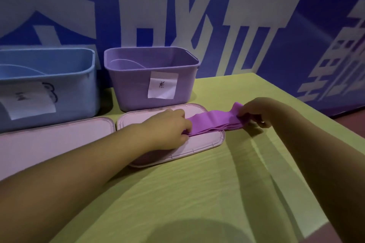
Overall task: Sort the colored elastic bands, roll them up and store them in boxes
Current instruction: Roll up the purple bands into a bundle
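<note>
Two open plastic boxes at back of yellow-green table (197, 183): blue box (47, 85), purple box (150, 77). Purple stretchy elastic band (213, 122) folded flat, spanning pink lid (197, 144) edge. Left hand (169, 126) pinching one end, right hand (254, 112) gripping other.

Matt plastic boxes, purple (152, 77) and blue (59, 77); paper labels (162, 85); smooth matt plastic lids (199, 144); soft, wrinkled yellow-green tablecloth (197, 193); thin, smooth, stretchy purple band (213, 122).
</note>
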